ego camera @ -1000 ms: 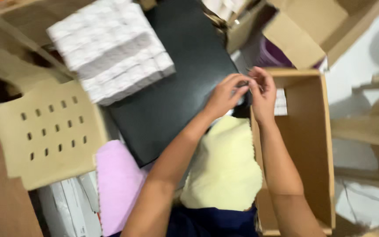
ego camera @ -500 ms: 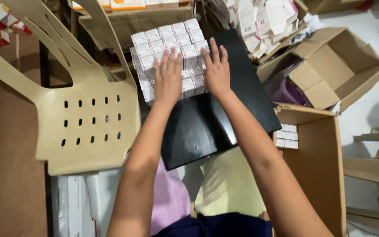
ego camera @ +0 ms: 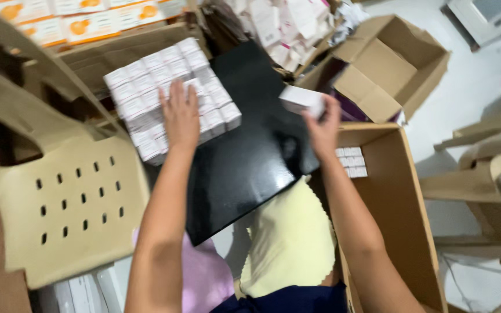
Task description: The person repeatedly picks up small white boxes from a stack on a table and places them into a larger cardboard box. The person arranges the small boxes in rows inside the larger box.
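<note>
Cardboard makes up your biggest surfaces: the open carton (ego camera: pixel 404 232) at your right has matte brown walls, with a few small white boxes (ego camera: pixel 352 162) lying against its far end. Next in size, the beige plastic chair (ego camera: pixel 59 203) at your left is hard and moulded, its seat pierced with slots. Between them the black board (ego camera: pixel 250 156) is flat, glossy and slick, and it lies tilted, one corner hanging over the yellow cloth (ego camera: pixel 288 243) on your lap. That is your likeliest trouble: the block of small white boxes (ego camera: pixel 146 93) rests half on that board, and a slick, sloped surface could let the block slide or its loose outer rows spill if your knees shift. Your left hand (ego camera: pixel 181 116) lies flat and spread on top of the block, pressing rather than gripping, so it steadies only the rows beneath it. Smallest, the bundle of white boxes (ego camera: pixel 301 99) sits pinched in your right hand (ego camera: pixel 323 130) over the board's far edge, just beside the carton; the smooth card and fingertip hold could let it slip.
</note>
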